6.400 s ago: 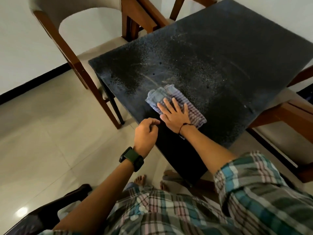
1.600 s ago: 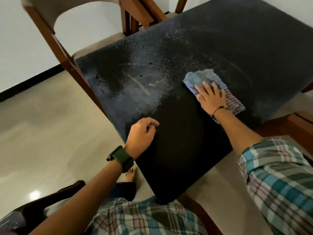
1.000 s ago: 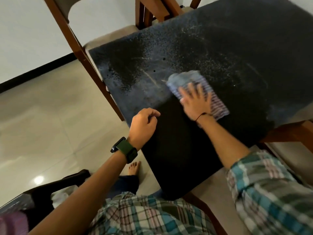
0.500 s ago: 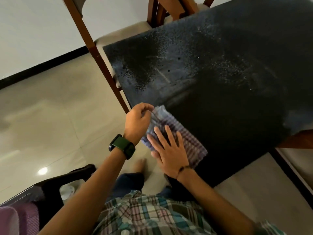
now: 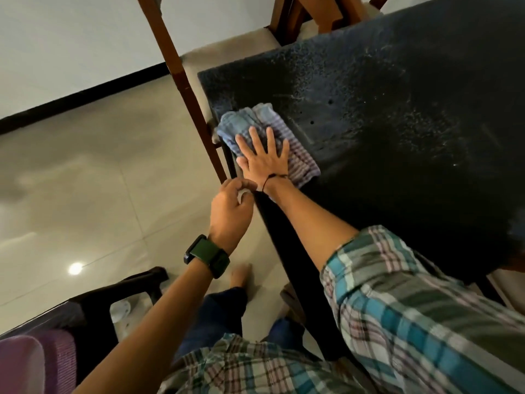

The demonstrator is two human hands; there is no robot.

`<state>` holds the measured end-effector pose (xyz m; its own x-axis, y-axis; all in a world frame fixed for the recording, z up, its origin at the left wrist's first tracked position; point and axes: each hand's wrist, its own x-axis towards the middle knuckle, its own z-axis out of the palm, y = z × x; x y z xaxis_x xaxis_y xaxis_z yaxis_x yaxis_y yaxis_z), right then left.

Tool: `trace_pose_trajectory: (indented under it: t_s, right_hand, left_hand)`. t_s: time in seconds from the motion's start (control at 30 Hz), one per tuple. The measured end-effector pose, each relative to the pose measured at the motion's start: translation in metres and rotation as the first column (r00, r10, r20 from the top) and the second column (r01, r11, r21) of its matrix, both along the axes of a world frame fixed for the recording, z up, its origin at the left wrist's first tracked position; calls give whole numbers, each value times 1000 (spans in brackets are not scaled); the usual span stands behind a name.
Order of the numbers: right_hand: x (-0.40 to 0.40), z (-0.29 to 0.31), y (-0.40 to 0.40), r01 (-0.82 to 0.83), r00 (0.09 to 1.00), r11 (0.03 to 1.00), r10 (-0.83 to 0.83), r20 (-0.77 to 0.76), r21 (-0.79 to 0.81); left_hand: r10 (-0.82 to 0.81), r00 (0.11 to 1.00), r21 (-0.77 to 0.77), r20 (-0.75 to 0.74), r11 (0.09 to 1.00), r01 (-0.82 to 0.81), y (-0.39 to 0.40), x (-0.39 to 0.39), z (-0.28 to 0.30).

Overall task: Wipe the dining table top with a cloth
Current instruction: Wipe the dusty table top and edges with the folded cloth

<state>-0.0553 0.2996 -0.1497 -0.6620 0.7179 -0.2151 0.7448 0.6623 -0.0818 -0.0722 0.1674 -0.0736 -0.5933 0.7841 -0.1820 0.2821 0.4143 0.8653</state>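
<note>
A folded blue and purple checked cloth (image 5: 257,125) lies on the black dining table top (image 5: 397,118), near its left edge. My right hand (image 5: 262,156) presses flat on the cloth with fingers spread and straight. My left hand (image 5: 231,210), with a green watch on the wrist, hovers beside the table's left edge just below the cloth, its fingers curled in and holding nothing. Pale dusty speckles and streaks cover the far part of the table top; the near part looks darker.
A wooden chair (image 5: 181,81) with a beige seat stands at the table's far left corner. More wooden chair frames (image 5: 312,12) stand at the far side. A dark chair (image 5: 113,302) is at the lower left on the tiled floor (image 5: 85,180). My bare foot (image 5: 241,275) stands beside the table.
My right hand slid the cloth from the table's near corner further along the left edge. My left hand came off the cloth and now hovers beside the edge.
</note>
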Motion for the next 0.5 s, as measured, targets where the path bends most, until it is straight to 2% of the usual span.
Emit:
trace_pose_trajectory:
  t_s: [0.03, 0.1, 0.23, 0.33, 0.5]
  right_hand:
    - [-2, -2, 3, -20, 1000, 999, 20, 13, -31]
    - [10, 1, -9, -59, 998, 998, 59, 15, 11]
    - [83, -4, -94, -100, 992, 993, 104, -65, 70]
    - [123, -11, -142, -67, 997, 994, 70, -26, 86]
    - [92, -6, -122, -13, 1000, 996, 14, -13, 91]
  left_hand:
    - [-14, 1000, 2, -9, 1000, 14, -1, -4, 0]
    - [-44, 999, 21, -14, 999, 45, -2, -13, -1]
    - [-103, 995, 24, 13, 994, 103, 4, -29, -7]
    - [-139, 990, 17, 31, 990, 138, 10, -41, -12]
    - [-165, 984, 12, 71, 986, 165, 21, -64, -13]
